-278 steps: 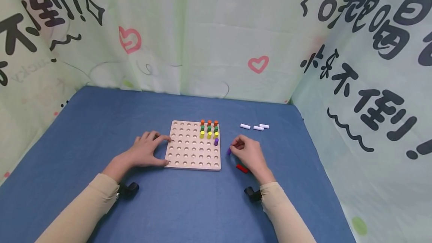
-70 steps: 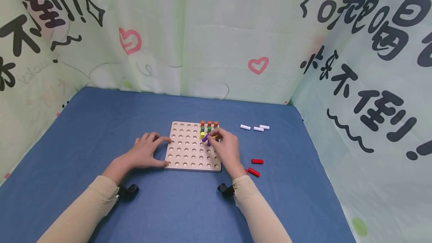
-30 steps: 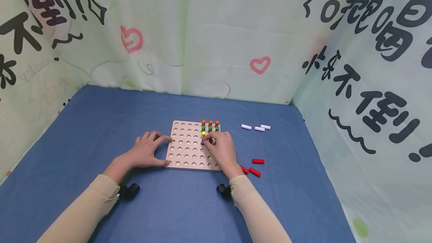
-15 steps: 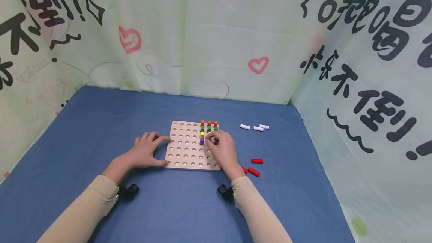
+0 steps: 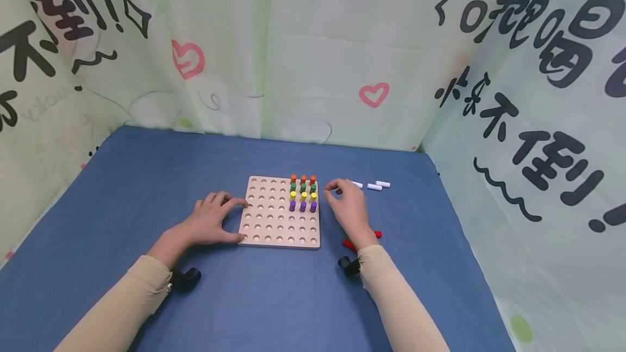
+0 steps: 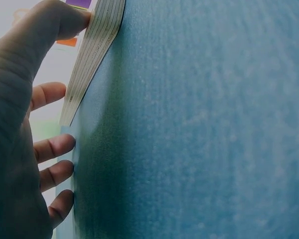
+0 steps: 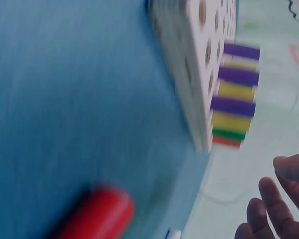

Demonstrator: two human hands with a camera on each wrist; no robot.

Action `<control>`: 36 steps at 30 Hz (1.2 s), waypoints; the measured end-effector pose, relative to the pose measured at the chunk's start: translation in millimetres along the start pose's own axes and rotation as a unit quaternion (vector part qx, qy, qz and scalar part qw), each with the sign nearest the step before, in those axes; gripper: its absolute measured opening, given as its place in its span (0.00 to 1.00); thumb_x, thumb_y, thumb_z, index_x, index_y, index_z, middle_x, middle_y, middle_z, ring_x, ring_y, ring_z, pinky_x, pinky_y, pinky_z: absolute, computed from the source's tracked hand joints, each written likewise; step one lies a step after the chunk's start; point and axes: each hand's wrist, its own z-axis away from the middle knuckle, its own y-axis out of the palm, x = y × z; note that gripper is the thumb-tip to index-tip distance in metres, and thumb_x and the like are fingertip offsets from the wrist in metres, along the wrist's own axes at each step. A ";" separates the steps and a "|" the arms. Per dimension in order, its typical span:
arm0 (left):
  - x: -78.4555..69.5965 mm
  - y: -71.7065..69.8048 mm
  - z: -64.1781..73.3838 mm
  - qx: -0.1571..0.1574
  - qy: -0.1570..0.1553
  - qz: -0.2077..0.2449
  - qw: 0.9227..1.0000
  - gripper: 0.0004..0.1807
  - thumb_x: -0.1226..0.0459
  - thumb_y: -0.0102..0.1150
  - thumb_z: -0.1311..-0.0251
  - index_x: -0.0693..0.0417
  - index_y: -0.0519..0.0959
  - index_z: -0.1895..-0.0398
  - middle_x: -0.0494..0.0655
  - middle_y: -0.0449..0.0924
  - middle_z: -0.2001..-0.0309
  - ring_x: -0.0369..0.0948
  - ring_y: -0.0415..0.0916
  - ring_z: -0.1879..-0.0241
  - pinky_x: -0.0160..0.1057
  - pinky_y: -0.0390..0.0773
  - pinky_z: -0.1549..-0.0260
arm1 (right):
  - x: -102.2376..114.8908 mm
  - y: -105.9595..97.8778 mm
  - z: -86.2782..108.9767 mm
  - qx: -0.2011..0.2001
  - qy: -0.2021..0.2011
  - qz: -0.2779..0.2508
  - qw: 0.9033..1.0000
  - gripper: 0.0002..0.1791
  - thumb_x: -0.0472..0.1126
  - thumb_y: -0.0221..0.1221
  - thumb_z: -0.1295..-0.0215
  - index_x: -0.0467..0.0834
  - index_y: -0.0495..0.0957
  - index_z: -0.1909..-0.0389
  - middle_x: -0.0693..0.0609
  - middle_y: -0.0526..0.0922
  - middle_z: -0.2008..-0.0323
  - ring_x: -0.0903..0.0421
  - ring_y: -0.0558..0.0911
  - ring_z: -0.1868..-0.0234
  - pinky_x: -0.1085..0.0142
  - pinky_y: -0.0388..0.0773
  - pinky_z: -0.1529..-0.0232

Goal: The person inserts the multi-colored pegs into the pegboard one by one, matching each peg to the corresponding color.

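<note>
A wooden pegboard (image 5: 280,227) with rows of round holes lies on the blue cloth. At its right side stand upright pegs in rows of three: orange pegs (image 5: 303,178), green pegs (image 5: 303,188), yellow pegs (image 5: 304,197) and, nearest me, purple pegs (image 5: 302,207). My left hand (image 5: 210,221) rests at the board's left edge, thumb and index finger spread and touching it, as the left wrist view also shows. Right of the board, my right hand (image 5: 349,208) hovers with nothing between its bent, loose fingers. Just behind it lie white pegs (image 5: 374,187).
Red pegs (image 5: 349,245) lie right of the board, partly hidden by my right wrist; one looms as a blurred red peg (image 7: 97,214) in the right wrist view. A patterned curtain (image 5: 313,69) encloses the blue cloth (image 5: 235,297) at the back and sides.
My right hand has set two more purple pegs in the board, making a row of three, then let go and moved right. The red pegs got spread apart. My left hand stays put.
</note>
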 end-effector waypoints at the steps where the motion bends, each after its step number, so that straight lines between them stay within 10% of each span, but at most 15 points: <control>1: 0.5 0.0 0.0 0.000 0.000 0.000 1.000 0.38 0.38 0.71 0.48 0.34 0.73 0.33 0.56 0.70 0.39 0.60 0.64 0.38 0.63 0.63 0.50 | -3.9 -2.5 -2.8 -0.002 0.002 0.003 1.000 0.04 0.41 0.66 0.31 0.46 0.86 0.59 0.47 0.85 0.58 0.49 0.80 0.55 0.54 0.78 0.54; 27: 4.9 5.2 -2.4 0.002 0.002 -0.012 1.000 0.39 0.36 0.71 0.49 0.32 0.73 0.33 0.55 0.70 0.39 0.60 0.64 0.37 0.64 0.64 0.49 | -67.8 -10.7 -49.4 0.109 0.058 0.059 0.991 0.19 0.38 0.56 0.25 0.37 0.78 0.37 0.36 0.78 0.37 0.39 0.76 0.34 0.46 0.70 0.33; 36: 4.4 2.2 -1.3 0.000 0.006 -0.011 1.000 0.38 0.37 0.70 0.48 0.32 0.72 0.33 0.55 0.70 0.39 0.60 0.64 0.37 0.64 0.64 0.49 | -69.9 -6.4 -48.3 0.099 0.066 0.051 0.992 0.10 0.32 0.60 0.29 0.36 0.80 0.50 0.37 0.83 0.51 0.42 0.80 0.50 0.48 0.75 0.43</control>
